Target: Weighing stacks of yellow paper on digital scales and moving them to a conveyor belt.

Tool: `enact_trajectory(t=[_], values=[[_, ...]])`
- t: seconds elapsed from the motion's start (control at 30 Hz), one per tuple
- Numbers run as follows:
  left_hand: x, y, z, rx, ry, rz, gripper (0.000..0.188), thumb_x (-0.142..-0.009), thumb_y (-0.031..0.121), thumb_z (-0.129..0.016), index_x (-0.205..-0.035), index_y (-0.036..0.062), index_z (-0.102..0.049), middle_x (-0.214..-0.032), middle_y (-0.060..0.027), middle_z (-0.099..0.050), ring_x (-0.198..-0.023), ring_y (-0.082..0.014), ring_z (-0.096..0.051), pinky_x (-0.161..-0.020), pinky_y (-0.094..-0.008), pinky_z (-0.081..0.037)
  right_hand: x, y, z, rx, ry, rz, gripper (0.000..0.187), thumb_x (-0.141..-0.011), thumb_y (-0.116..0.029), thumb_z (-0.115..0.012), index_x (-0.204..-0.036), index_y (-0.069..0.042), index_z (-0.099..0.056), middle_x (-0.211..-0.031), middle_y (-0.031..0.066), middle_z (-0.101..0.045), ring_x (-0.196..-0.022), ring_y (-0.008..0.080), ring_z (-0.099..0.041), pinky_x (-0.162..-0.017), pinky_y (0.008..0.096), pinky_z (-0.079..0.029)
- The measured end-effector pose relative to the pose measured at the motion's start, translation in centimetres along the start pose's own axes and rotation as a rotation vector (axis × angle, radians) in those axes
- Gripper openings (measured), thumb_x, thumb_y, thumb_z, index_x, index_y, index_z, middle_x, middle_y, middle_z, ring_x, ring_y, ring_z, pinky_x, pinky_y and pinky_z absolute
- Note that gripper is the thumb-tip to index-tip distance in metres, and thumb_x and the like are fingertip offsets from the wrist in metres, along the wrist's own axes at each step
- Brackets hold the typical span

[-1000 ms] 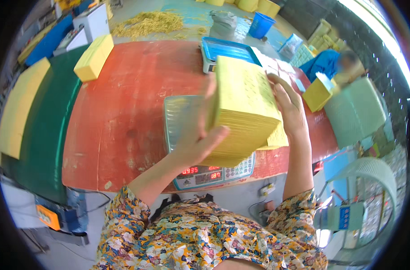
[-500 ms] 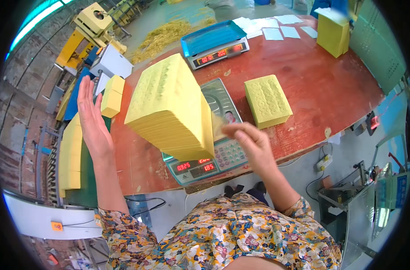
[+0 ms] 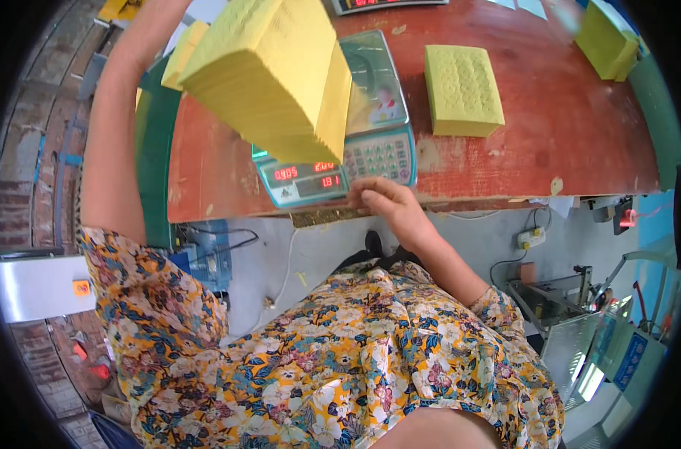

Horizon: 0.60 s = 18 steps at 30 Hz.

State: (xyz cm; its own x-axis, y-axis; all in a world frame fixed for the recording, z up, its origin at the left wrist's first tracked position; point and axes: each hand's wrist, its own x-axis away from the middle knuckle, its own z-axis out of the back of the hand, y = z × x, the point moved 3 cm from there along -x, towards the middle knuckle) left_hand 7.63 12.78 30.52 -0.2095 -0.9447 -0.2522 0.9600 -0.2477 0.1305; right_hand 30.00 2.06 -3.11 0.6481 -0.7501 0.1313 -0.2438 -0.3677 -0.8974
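Note:
A tall stack of yellow paper (image 3: 280, 71) with rows of punched marks stands on a digital scale (image 3: 280, 196) with a teal edge, lit red figures and a keypad. My right hand (image 3: 391, 206) is at the scale's front edge, just below the keypad. Its fingers are curled together, and I see nothing in them. My left forearm (image 3: 123, 112) reaches up past the stack on the left; the hand lies beyond the top edge of the picture. Right of the scale, a shorter block of yellow paper (image 3: 464, 90) rests on the red table (image 3: 557, 142).
At the far right stands another yellow stack (image 3: 606, 41). A second scale (image 3: 389, 6) is cut off at the top. Left of the table runs a green surface (image 3: 155, 179) with yellow blocks. A metal frame (image 3: 557, 299) and a power strip (image 3: 531, 238) are at lower right.
My left hand, spread open beside the stack before, has moved up out of view. My right hand has drawn back from the stack's side toward the table's front edge. The view has tilted down.

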Motion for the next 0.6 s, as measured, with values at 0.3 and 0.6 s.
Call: enact_trajectory(t=[0.3, 0.6], values=[[-1.2, -4.3, -4.3, 0.148, -0.22, -0.094, 0.061, -0.104, 0.046, -0.037, -0.144, 0.0, -0.046, -0.154, -0.0145, -0.042, -0.143, -0.0271, -0.037, -0.119, -0.035, -0.025, -3.2, 1.5, -2.1, -0.337, 0.246, 0.019, 0.039, -0.101, -0.02, -0.051, -0.131, 0.006, -0.052, -0.125, 0.0149, -0.061, -0.109, 0.0256, -0.063, -0.098, 0.0397, -0.049], [2.1, -5.2, -8.4, 0.065, -0.046, -0.378, 0.058, -0.105, 0.04, -0.038, -0.147, 0.0007, -0.042, -0.155, -0.0144, -0.039, -0.146, -0.027, -0.031, -0.121, -0.0373, -0.02, -7.9, 1.0, -5.2, -0.622, 0.3, 0.046, 0.039, -0.104, -0.029, -0.043, -0.123, 0.001, -0.058, -0.116, 0.0126, -0.068, -0.11, 0.0234, -0.064, -0.097, 0.0412, -0.05]])
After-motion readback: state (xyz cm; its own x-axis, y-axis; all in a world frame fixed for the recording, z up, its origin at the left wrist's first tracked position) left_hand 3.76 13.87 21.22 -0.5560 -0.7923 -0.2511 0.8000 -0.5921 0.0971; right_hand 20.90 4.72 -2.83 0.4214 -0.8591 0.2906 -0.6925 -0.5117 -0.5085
